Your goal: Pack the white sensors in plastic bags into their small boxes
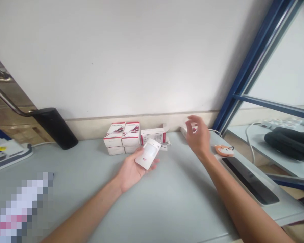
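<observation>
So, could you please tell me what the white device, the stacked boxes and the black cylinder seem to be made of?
White device: probably smooth hard plastic, judging by its rounded corners. Stacked boxes: likely printed card, given their flat panels and red graphics. Black cylinder: matte with little shine, perhaps foam or rubber; I can't be sure.

Bright, diffuse light falls on the wall (pixel 131 60) and table (pixel 167 206); a soft shadow lies left of the right forearm (pixel 230 189). Slight blur softens the right hand (pixel 199 136); coarse pixelation covers the near left corner.
</observation>
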`<state>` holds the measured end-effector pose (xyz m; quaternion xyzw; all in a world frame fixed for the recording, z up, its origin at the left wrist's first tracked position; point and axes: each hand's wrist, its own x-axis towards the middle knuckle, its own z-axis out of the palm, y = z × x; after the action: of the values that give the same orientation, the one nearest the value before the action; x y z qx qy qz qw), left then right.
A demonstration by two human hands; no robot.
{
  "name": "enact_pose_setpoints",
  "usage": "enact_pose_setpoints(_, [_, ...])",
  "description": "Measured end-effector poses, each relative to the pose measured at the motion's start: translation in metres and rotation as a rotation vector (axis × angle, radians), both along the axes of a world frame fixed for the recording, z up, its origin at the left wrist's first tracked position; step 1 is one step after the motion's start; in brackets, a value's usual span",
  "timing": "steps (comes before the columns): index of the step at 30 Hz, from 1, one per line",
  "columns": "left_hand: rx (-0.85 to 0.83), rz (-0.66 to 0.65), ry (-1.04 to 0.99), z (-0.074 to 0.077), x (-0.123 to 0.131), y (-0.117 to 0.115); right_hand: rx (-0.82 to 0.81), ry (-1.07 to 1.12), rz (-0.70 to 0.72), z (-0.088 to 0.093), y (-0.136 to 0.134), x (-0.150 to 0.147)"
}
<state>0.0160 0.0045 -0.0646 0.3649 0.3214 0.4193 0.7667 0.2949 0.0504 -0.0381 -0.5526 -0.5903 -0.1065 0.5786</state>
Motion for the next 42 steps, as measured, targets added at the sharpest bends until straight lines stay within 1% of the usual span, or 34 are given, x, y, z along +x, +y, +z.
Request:
enact_pose_setpoints(3, [-0.059, -0.002, -0.03, 0.003, 0.002, 0.0, -0.264, -0.321, 0.047, -0.018, 0.01, 0.008])
enact_pose_setpoints(5, [-0.111, 0.039, -0.037, 0.006, 0.003, 0.0, -0.369, -0.404, 0.035, -0.026, 0.013, 0.009])
enact_pose_setpoints(6, [-0.139, 0.064, -0.041, 0.007, 0.004, 0.0, -0.384, -0.407, 0.022, -0.028, 0.013, 0.008])
enact_pose_setpoints(8, [-0.188, 0.112, -0.059, 0.01, 0.006, -0.002, -0.338, -0.376, 0.004, -0.027, 0.01, 0.004])
enact_pose_setpoints(10, [-0.218, 0.157, -0.085, 0.013, 0.007, -0.004, -0.246, -0.331, 0.025, -0.02, 0.003, -0.006])
enact_pose_setpoints(12, [-0.218, 0.185, -0.094, 0.016, 0.009, -0.006, -0.176, -0.296, 0.108, -0.013, -0.006, -0.018])
enact_pose_setpoints(14, [-0.194, 0.192, -0.092, 0.016, 0.009, -0.007, -0.164, -0.264, 0.238, -0.007, -0.016, -0.033])
enact_pose_setpoints(16, [-0.168, 0.191, -0.092, 0.015, 0.009, -0.006, -0.219, -0.189, 0.375, -0.006, -0.024, -0.047])
enact_pose_setpoints(19, [-0.151, 0.159, -0.109, 0.01, 0.008, -0.003, -0.425, 0.064, 0.545, -0.01, -0.031, -0.063])
enact_pose_setpoints(22, [-0.128, 0.116, -0.131, 0.008, 0.006, -0.003, -0.661, 0.353, 0.672, -0.017, -0.031, -0.074])
enact_pose_setpoints(24, [-0.114, 0.12, -0.144, 0.009, 0.006, -0.005, -0.77, 0.494, 0.723, -0.018, -0.03, -0.077])
enact_pose_setpoints(27, [-0.11, 0.127, -0.17, 0.012, 0.006, -0.01, -0.837, 0.622, 0.813, -0.016, -0.029, -0.078])
enact_pose_setpoints(29, [-0.103, 0.12, -0.179, 0.014, 0.007, -0.012, -0.839, 0.636, 0.867, -0.012, -0.03, -0.076])
enact_pose_setpoints(32, [-0.09, 0.111, -0.159, 0.014, 0.008, -0.012, -0.81, 0.576, 0.851, -0.011, -0.031, -0.074])
enact_pose_setpoints(37, [-0.097, 0.017, -0.089, 0.016, 0.008, -0.009, -0.676, 0.488, 0.663, -0.017, -0.027, -0.075])
enact_pose_setpoints(39, [-0.122, -0.02, -0.071, 0.018, 0.007, -0.009, -0.607, 0.542, 0.58, -0.019, -0.021, -0.07])
enact_pose_setpoints(42, [-0.158, -0.103, -0.055, 0.018, 0.004, -0.009, -0.451, 0.716, 0.482, -0.016, -0.009, -0.052])
